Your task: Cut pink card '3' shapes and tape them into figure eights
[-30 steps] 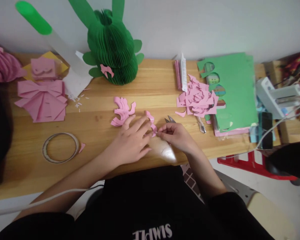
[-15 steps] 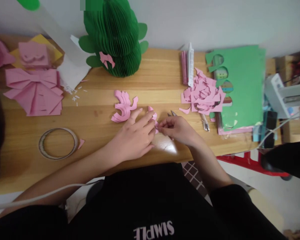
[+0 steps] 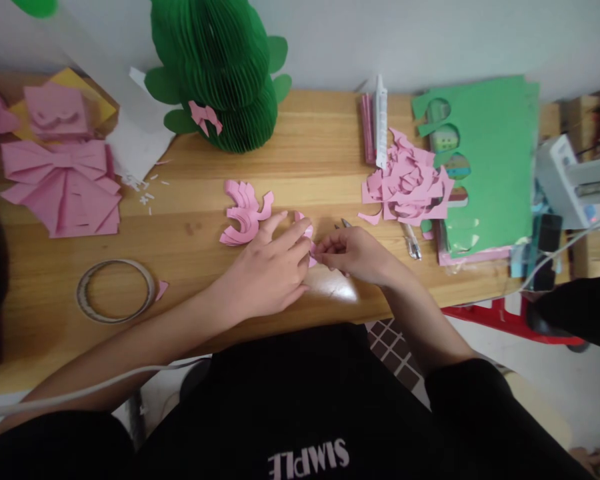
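Note:
My left hand (image 3: 270,270) lies with its fingers spread over a small curved pink paper piece (image 3: 306,230) on the wooden table. At that piece's right edge, the fingertips of my right hand (image 3: 353,255) are pinched together on the paper. My left palm and fingers hide part of it. Just left of my left hand rests a stack of curved pink paper cutouts (image 3: 245,213). A dark pointed tool tip (image 3: 347,223) pokes out behind my right hand; the remainder of that tool is covered.
Pink paper scraps (image 3: 410,180) are heaped at right, beside green sheets (image 3: 500,167) and a pen-like tool (image 3: 411,241). A white tube (image 3: 381,120) lies behind. At left are a tape roll (image 3: 83,293) and folded pink paper dress (image 3: 63,190); a green honeycomb-paper tree (image 3: 225,80) stands behind.
The camera view has shifted slightly. Both hands stay at the same pink paper piece, with the right fingertips still at its edge.

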### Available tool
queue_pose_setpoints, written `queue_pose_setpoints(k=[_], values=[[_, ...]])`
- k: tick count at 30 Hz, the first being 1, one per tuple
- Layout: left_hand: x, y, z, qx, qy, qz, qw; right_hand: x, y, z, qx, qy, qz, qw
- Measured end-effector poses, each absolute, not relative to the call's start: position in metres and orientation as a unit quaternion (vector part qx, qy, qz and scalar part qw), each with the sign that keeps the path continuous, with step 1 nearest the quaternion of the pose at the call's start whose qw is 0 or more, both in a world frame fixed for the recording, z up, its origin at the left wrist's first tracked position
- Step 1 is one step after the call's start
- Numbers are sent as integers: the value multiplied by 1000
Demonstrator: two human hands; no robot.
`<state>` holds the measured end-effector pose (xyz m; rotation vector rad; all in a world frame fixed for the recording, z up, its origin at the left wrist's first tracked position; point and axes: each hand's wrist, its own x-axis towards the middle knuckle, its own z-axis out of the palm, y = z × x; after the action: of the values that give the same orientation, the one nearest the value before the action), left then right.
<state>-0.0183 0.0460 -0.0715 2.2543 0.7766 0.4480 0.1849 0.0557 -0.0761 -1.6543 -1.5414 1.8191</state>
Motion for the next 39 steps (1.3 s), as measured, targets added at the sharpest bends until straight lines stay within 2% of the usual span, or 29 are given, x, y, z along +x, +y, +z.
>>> queue_pose_setpoints(k=[7, 16, 39], values=[[-19, 46, -71, 922, 281, 102, 245, 184, 56, -74, -560, -509, 643, 123], [-19, 41, -66, 954, 276, 66, 92, 187, 59, -70, -567, -488, 658, 83], [-16, 43, -66, 962, 265, 63, 27, 180, 61, -66, -592, -540, 595, 57]])
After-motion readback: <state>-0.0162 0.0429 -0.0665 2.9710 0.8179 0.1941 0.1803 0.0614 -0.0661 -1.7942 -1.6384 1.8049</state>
